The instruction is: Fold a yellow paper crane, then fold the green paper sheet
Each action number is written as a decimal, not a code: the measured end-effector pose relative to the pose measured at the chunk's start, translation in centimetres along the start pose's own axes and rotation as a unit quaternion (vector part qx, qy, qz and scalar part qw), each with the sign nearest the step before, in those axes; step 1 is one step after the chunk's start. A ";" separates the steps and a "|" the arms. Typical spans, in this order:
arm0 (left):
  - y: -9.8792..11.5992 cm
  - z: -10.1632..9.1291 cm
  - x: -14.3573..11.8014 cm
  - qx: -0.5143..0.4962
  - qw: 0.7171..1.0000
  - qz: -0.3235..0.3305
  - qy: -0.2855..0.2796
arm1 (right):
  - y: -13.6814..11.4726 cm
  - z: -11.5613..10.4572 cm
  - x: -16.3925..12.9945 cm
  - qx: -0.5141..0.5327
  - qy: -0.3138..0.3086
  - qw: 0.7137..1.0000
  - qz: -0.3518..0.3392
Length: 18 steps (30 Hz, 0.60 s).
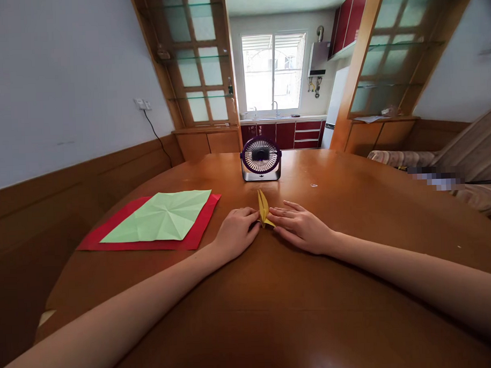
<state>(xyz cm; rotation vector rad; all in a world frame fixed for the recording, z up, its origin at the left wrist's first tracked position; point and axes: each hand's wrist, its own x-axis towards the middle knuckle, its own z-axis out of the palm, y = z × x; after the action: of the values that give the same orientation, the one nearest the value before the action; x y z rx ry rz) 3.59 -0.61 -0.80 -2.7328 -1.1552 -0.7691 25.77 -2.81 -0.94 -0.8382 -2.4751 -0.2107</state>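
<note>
A folded yellow paper [263,205] is set on the surface [250,307], before a small fan [261,155]. Its left side is touched by the left hand [237,232]; whether it is gripped cannot be told. Its right side is met by the right hand [305,230], fingers spread open.

Daylight comes mainly through the window [274,70] at the back, its panes blown out nearly to white. The table [334,320] shows a pale sheen around the fan [261,155] and a fainter glow at the bottom edge; the wood panelling [25,234] at left sinks into dimness. Soft shadows lie beneath the 2 forearms [397,259]. The left hand [239,233], right hand [302,228] and yellow folded paper [263,205] look fairly sharp. Wide-angle distortion tilts the cabinets [196,62] and stretches the forearms outward; 1 pixelated patch [438,178] sits at right, and the upper right corner blurs.
</note>
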 end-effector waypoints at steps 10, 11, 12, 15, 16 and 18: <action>0.3 0.5 -0.7 0.052 0.997 0.038 -0.053 | -0.4 -0.3 0.1 0.025 0.016 1.000 0.003; 0.3 0.5 -0.7 0.052 0.996 0.033 -0.060 | -0.4 -0.3 0.2 0.029 0.016 0.999 0.003; 0.3 0.5 -0.7 0.051 0.996 0.029 -0.065 | -0.5 -0.3 0.2 0.032 0.017 0.999 0.003; 0.5 0.4 -0.7 0.040 0.996 0.017 -0.076 | -0.4 -0.2 0.1 0.040 0.021 0.999 0.002; 0.5 0.3 -0.7 0.037 0.996 0.015 -0.080 | -0.4 -0.1 0.1 0.043 0.021 0.999 0.003; 0.6 0.3 -0.7 0.033 0.996 0.012 -0.085 | -0.3 0.0 0.0 0.049 0.019 0.999 0.005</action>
<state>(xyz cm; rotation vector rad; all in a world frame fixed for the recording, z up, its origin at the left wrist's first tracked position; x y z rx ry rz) 3.71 -1.37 -1.31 -2.7956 -1.1527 -0.4930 25.57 -3.05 -0.91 -0.7971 -2.4241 -0.1005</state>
